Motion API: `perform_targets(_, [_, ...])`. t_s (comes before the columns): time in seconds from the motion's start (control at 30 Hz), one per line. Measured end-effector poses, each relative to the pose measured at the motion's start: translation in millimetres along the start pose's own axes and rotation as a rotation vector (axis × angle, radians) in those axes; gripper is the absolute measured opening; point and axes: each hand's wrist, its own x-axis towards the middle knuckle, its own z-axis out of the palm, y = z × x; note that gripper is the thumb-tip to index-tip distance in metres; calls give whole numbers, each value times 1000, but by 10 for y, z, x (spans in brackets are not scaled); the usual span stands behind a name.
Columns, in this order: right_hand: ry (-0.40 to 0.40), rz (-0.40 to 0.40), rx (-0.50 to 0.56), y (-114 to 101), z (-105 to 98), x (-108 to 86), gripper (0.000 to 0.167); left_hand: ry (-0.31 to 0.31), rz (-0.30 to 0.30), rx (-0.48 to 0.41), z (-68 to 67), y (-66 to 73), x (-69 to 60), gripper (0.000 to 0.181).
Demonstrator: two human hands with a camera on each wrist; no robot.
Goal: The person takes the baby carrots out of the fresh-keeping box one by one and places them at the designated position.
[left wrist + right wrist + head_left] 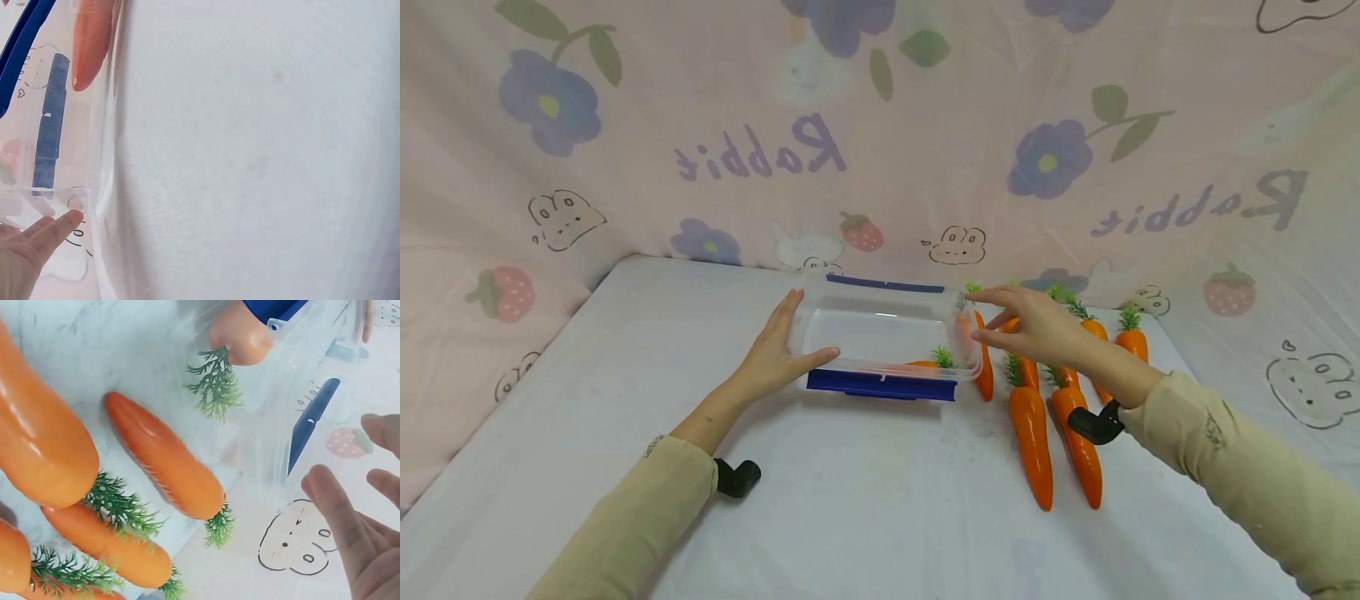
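Observation:
A clear plastic box with dark blue clip flaps stands on the white table. One toy carrot with a green leafy top lies inside, along the near wall. My left hand is at the box's left end, fingers extended along the side and thumb stretched towards the near rim; whether it presses the wall is unclear. Beside the right end is my right hand, fingers spread and nothing held. In the right wrist view its fingertips appear apart from the box.
Several orange toy carrots lie right of the box, some under the right forearm; two near ones point towards me. One carrot is close to the box's right end. A printed cloth hangs behind the table.

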Motion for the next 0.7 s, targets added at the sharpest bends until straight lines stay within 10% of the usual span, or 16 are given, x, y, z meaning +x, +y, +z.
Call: perform_targets(0.7, [-193,-48,74,-148,179,245,51,4,-9,5,0,14,1,106])
